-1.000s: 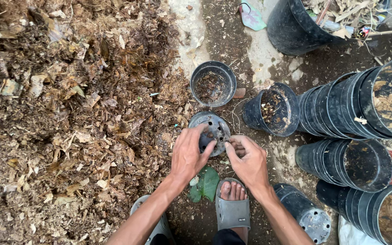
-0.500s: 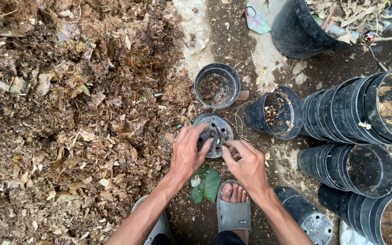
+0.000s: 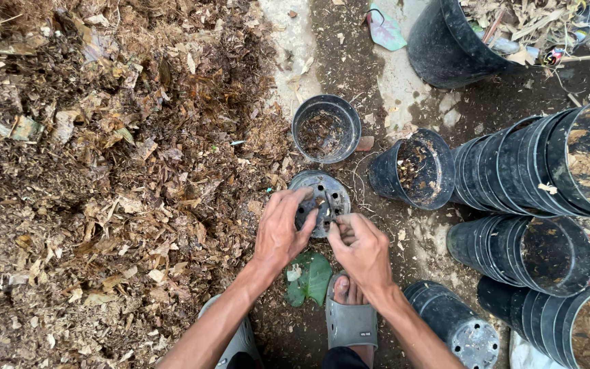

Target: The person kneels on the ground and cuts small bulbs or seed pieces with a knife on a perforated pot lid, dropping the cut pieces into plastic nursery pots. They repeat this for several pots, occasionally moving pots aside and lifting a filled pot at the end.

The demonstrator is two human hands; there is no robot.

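Both hands are closed on an upturned black pot (image 3: 319,199), its holed base facing up: the left hand (image 3: 280,231) is curled over its near-left rim, the right hand (image 3: 361,247) pinches at its near edge. The pot is held just above the ground (image 3: 349,61), beside a mulch heap (image 3: 104,171), with an upright pot (image 3: 326,128) just beyond it and stacked pots (image 3: 534,171) lying to the right
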